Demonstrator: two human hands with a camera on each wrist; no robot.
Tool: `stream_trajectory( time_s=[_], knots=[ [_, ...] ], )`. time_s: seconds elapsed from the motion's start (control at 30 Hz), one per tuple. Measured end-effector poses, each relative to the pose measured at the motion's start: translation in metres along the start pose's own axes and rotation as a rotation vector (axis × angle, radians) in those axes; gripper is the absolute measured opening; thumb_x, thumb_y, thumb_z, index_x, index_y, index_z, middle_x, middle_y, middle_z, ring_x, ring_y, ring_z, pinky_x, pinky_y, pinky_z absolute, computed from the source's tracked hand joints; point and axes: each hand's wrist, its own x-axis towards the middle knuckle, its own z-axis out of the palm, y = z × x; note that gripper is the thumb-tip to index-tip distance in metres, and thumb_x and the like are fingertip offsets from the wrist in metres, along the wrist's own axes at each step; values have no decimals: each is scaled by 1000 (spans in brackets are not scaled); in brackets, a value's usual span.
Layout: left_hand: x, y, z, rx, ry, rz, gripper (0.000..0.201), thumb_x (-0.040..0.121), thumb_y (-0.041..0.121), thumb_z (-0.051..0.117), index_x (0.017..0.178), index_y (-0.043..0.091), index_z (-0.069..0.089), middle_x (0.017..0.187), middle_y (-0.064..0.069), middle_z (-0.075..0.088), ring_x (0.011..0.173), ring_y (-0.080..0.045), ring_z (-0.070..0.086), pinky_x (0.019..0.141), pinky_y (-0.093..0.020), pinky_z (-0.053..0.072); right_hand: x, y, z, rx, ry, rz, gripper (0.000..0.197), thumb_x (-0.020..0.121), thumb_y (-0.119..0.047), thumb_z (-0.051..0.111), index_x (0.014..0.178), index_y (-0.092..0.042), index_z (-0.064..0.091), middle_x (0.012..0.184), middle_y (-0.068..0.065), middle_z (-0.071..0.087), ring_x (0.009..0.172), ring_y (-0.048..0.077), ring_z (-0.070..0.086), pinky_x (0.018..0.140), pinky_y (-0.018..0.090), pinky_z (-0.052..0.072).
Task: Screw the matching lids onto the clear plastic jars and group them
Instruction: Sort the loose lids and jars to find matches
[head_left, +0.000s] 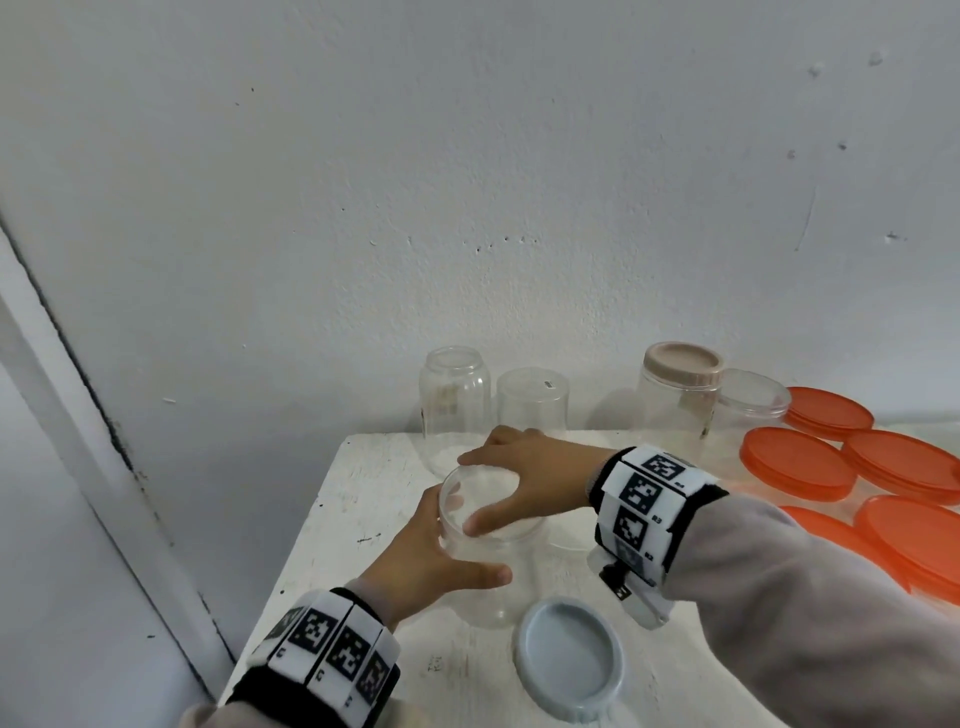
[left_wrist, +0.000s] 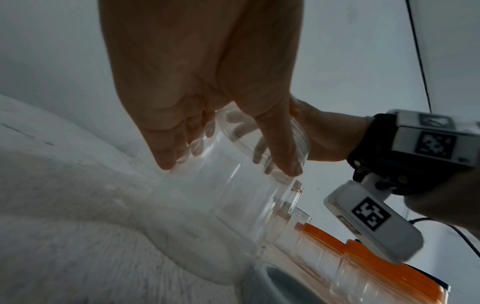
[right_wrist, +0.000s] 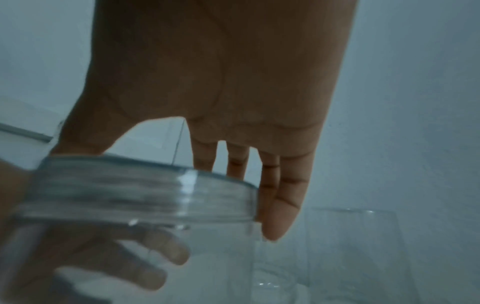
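A clear plastic jar (head_left: 485, 597) stands near the left edge of the white table (head_left: 358, 499). My left hand (head_left: 431, 556) grips its body from the left, thumb across the front. A clear lid (head_left: 480, 499) sits on the jar's mouth, and my right hand (head_left: 524, 480) holds it from above, thumb and fingers round its rim. In the right wrist view the lid (right_wrist: 137, 191) lies under my right hand (right_wrist: 233, 123), with the left fingers (right_wrist: 145, 259) showing through the jar. The left wrist view shows my left hand (left_wrist: 207, 102) curled round the jar (left_wrist: 233, 195).
A grey-blue lid (head_left: 569, 657) lies upturned just in front of the jar. Against the wall stand an open jar (head_left: 456, 400), an upside-down jar (head_left: 532, 402), a beige-lidded jar (head_left: 680, 395) and a clear-lidded one (head_left: 753, 410). Several orange-lidded jars (head_left: 797, 462) crowd the right side.
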Motion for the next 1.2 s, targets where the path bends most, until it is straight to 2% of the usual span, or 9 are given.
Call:
stream_trajectory(
  time_s=[0.07, 0.13, 0.27, 0.37, 0.53, 0.6, 0.83, 1.03, 1.2],
  knots=[
    [0, -1, -1, 20, 0, -15, 100, 49, 33, 92, 129, 46, 34, 129, 22, 45, 116, 5, 45, 78, -9, 43, 8, 10, -9, 110, 68, 6, 75, 72, -74, 59, 136, -37, 46, 128, -11, 45, 117, 11, 44, 96, 30, 37],
    [1, -3, -1, 44, 11, -32, 106, 52, 34, 92, 135, 42, 28, 134, 21, 40, 123, -2, 39, 79, -8, 39, 19, 24, -20, 166, 221, 48, 65, 79, -65, 61, 133, -30, 51, 127, -6, 49, 114, 13, 48, 95, 30, 40],
    [2, -7, -2, 54, 9, -31, 109, 51, 40, 92, 136, 44, 24, 136, 24, 36, 127, -4, 36, 84, -9, 36, 44, 51, -32, 133, 441, 227, 54, 89, -46, 61, 135, -20, 48, 136, 5, 44, 126, 25, 37, 102, 38, 36],
    [2, -8, -2, 78, 14, -16, 103, 51, 46, 91, 129, 52, 24, 134, 28, 35, 125, 1, 36, 89, -11, 33, 61, 62, -32, 91, 438, 322, 59, 91, -44, 58, 140, -17, 40, 143, 7, 35, 130, 29, 32, 103, 42, 36],
    [2, -8, -2, 98, 23, -5, 94, 50, 46, 91, 121, 55, 29, 131, 32, 34, 119, 14, 34, 85, -4, 35, 84, 75, -23, 37, 328, 433, 82, 88, -54, 56, 151, -20, 15, 151, 12, 23, 136, 36, 25, 108, 49, 31],
    [1, -7, -2, 122, 26, 3, 95, 47, 50, 89, 121, 55, 30, 131, 32, 34, 118, 14, 35, 84, -4, 39, 90, 79, -20, 82, 316, 466, 88, 88, -56, 55, 152, -20, 7, 151, 15, 18, 136, 39, 24, 107, 50, 30],
    [3, -4, -2, 142, 16, 1, 94, 53, 47, 88, 123, 54, 26, 133, 28, 35, 124, 6, 36, 99, -12, 39, 93, 81, -20, 166, 371, 472, 90, 84, -53, 64, 150, -16, 14, 144, 18, 23, 129, 39, 34, 104, 47, 35],
    [4, -4, -3, 130, 12, -1, 93, 54, 34, 92, 121, 50, 30, 131, 27, 37, 118, 12, 37, 81, -1, 41, 60, 73, -35, 256, 498, 486, 104, 69, -46, 80, 146, -14, 17, 138, 15, 22, 124, 37, 34, 96, 43, 39],
    [7, 7, -12, 229, -44, -34, 104, 43, 46, 91, 126, 46, 29, 131, 22, 39, 124, 3, 39, 96, -14, 39, 4, 63, -47, 287, 604, 452, 103, 60, -54, 80, 140, -17, 25, 118, 6, 21, 116, 30, 36, 90, 38, 42]
  ],
)
